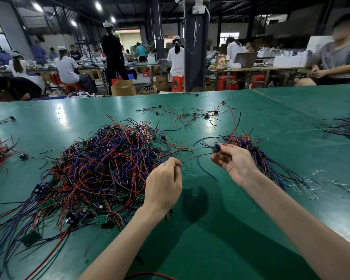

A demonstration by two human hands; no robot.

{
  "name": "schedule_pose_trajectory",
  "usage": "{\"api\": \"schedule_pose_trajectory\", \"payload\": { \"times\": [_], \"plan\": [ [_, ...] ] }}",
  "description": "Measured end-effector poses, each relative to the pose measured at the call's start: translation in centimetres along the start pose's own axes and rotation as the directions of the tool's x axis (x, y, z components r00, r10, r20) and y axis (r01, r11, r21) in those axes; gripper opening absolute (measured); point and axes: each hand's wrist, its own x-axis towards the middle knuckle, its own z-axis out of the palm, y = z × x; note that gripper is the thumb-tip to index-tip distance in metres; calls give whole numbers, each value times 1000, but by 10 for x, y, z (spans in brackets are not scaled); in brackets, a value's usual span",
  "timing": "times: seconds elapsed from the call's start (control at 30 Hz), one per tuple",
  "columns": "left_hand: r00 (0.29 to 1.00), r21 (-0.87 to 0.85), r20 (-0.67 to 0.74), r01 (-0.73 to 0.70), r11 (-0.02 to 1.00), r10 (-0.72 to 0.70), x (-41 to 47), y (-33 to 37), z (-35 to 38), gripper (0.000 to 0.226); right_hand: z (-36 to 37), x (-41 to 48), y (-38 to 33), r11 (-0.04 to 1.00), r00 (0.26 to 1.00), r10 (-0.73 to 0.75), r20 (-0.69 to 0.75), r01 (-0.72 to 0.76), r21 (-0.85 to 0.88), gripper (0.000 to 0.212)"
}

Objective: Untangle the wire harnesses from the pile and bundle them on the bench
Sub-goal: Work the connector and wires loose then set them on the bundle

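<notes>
Right grip: pinching the little black plug end of one harness between thumb and fingertips, held just above the green surface.
Left grip: fingers curled in, thumb against forefinger. Honestly can't tell if there's a thin wire tail in there or nothing.
Where the harness is: plug right at my right fingertips. Its red and black tails fan up and away from me, and a blue one droops down between my two hands.
Pile: the big red/blue/black tangle, left of centre, with my left grip at its near right edge.
Bundle: the sorted lot, just behind and to the right of my right grip, plugs roughly lined up.
Step, I reckon: get this one fully free, then lay it on the bundle.
How to do it well: hold by the plug, not the wire. Draw it out slowly and run the other hand down the tails so they comb straight. If it snags, stop and lift the loop off instead of yanking, or the small boards will drag half the pile along.
Landing it: plug beside the other plugs, tails pointing the same way.
</notes>
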Motion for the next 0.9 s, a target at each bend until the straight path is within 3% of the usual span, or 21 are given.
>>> {"api": "schedule_pose_trajectory", "payload": {
  "times": [0.1,0.2,0.27,0.3,0.37,0.43,0.5,0.57,0.63,0.7,0.8,0.83,0.9],
  "plan": [
    [1000,12,12,-21,1000,21,0,1,1,12,21,18,-10,1000,1000,14,13,-14,24,15],
    [999,13,32,-43,999,42,0,1,0,13,50,55,-30,987,1000,-9,26,4,158,11],
    [997,11,45,-55,998,55,-1,1,1,14,64,77,-39,979,993,28,112,-50,198,27],
    [997,8,50,-59,998,59,-3,1,0,14,68,85,-40,985,983,77,169,-101,141,42],
    [996,7,59,-60,998,60,-3,0,0,14,74,94,-31,981,961,163,226,-134,-137,58],
    [996,14,65,-63,998,62,-3,-1,0,15,80,92,-14,894,960,204,192,-102,-435,54],
    [995,35,75,-66,997,63,-1,-3,1,16,87,87,4,805,971,158,181,-21,-593,43],
    [993,73,108,-58,996,50,-1,-5,3,15,93,79,20,667,960,99,261,130,-734,36],
    [987,120,159,-51,991,32,-2,-7,4,11,98,73,31,377,930,65,361,312,-872,28],
    [982,137,189,-44,990,17,-2,-10,5,12,104,69,41,93,909,40,414,410,-908,22],
    [981,156,192,-28,987,-3,-1,-13,6,18,115,63,54,-225,873,-34,487,468,-855,24],
    [982,166,187,-22,986,-10,-1,-13,7,18,119,63,57,-279,852,-36,523,494,-824,26],
    [984,158,175,0,987,-28,0,-12,8,19,129,60,61,-267,825,20,564,548,-793,30]
  ]
}}
